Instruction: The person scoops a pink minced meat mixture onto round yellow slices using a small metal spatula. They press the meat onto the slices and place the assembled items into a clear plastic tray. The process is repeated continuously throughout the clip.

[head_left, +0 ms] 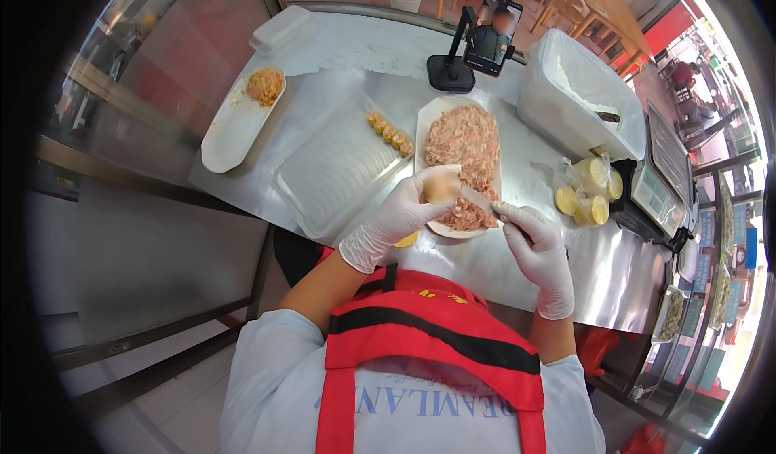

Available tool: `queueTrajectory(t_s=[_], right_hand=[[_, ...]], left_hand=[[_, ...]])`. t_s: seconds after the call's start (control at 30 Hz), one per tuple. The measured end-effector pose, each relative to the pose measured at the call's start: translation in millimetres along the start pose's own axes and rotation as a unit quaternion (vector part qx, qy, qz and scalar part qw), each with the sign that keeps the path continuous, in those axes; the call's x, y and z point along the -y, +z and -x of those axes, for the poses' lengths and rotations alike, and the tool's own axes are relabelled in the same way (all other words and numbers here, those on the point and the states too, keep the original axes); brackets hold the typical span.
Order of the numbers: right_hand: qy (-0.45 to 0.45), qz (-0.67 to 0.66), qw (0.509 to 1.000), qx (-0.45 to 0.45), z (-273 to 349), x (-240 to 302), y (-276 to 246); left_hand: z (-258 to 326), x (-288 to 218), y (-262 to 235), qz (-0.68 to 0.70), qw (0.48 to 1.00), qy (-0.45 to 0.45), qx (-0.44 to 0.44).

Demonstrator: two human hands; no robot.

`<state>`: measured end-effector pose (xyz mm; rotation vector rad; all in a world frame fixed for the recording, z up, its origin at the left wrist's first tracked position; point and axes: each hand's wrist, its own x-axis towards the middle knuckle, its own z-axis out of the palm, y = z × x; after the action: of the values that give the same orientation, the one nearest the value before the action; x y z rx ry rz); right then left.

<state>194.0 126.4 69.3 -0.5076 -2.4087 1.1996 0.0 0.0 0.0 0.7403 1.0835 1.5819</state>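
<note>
Grip: my left hand (404, 211), center of frame, has fingers curled around a pale yellowish piece (440, 187), blurred. My right hand (533, 248) pinches the handle of a flat blade (478, 199); whether its tip touches the piece, cannot tell. Beneath: minced meat (462, 135) in a white tray (422, 151). Left of center: clear tray (319, 171) with a row of small yellow pieces (390, 135).

Risk (judged): too hard a blade press could tear the piece; slick gloves could let the handle slip.

Writing: blue lettering on shirt (283, 373), small yellow characters on red apron (343, 389); not transcribed.
</note>
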Motion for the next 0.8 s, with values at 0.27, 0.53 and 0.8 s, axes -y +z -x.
queueTrajectory(t_s=[0.27,0.53,0.8], right_hand=[[-0.072,0.04,0.996,-0.021,-8,16,11],[-0.112,0.185,0.976,0.031,-11,18,5],[0.006,-0.066,0.998,0.018,-3,11,4]], left_hand=[[-3,-20,7,-0.301,0.937,0.164,-0.063],[6,-35,7,-0.376,0.919,0.106,-0.053],[3,-20,8,-0.296,0.937,0.16,-0.095]])
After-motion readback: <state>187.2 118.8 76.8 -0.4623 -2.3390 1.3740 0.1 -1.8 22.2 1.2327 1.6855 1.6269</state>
